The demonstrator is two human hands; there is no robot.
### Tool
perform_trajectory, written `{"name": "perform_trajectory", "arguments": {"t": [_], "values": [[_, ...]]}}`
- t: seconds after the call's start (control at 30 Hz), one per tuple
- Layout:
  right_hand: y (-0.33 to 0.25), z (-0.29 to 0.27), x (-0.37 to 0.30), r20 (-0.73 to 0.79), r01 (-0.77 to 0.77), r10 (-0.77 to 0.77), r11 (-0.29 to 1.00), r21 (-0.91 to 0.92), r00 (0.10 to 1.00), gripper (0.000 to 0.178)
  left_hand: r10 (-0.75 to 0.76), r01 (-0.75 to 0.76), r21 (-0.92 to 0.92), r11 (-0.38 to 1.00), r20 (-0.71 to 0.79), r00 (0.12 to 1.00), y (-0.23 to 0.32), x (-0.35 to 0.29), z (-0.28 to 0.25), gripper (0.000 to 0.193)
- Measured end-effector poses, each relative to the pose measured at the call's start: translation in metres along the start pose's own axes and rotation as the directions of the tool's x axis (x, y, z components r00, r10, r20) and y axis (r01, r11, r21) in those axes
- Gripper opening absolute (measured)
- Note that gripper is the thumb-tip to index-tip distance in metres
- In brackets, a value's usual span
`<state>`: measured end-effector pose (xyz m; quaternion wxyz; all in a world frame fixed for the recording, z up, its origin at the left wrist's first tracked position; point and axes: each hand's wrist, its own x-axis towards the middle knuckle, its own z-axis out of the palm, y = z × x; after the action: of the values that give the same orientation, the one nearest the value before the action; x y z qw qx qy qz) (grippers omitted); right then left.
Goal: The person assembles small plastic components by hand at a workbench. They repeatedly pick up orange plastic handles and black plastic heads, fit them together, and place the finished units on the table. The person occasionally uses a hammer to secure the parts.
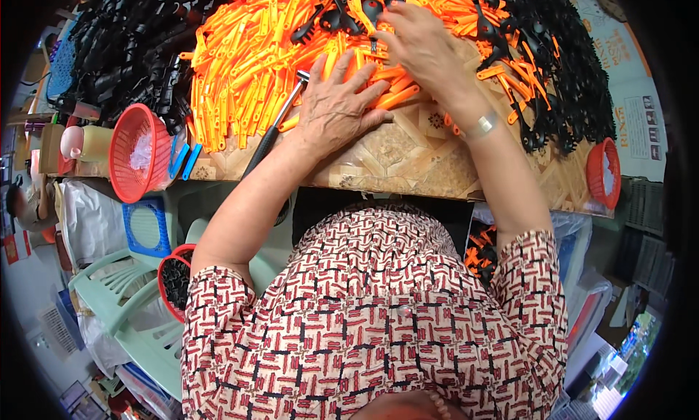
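Note:
My left hand (336, 108) lies flat with its fingers spread over several orange plastic handles (251, 70) at the near edge of their heap. Beside it, a hammer (273, 127) with a black grip rests at a slant, its metal head close to my fingers. My right hand (424, 49) reaches over the heap, fingers bent and apart, next to black spoon-like utensil heads (338, 18). No held thing shows between those fingers, though some fingertips are partly hidden. A band is on my right wrist.
Black plastic parts (131, 56) are heaped at the far left, with black utensil heads (571, 70) at the right. A red basket (135, 158) and blue tweezer-like pieces (191, 162) are at the left edge. Another red basket (603, 174) is at the right; a green chair (124, 289) stands below.

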<state>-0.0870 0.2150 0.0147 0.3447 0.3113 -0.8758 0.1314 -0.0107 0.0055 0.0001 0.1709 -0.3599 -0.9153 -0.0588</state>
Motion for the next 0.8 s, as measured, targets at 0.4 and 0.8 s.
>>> {"name": "perform_trajectory", "arguments": {"t": [0.4,0.8], "values": [[-0.043,0.046,0.101,0.466,-0.668,0.55,0.733,0.13,0.693,0.059,0.003,-0.018,-0.132,0.991,-0.108,0.994,0.024,0.02,-0.007,0.047],[0.05,-0.075,0.046,0.595,-0.821,0.569,0.33,0.466,0.567,0.047,-0.041,0.027,-0.156,0.987,-0.086,0.995,0.027,0.011,-0.003,0.048]]}}
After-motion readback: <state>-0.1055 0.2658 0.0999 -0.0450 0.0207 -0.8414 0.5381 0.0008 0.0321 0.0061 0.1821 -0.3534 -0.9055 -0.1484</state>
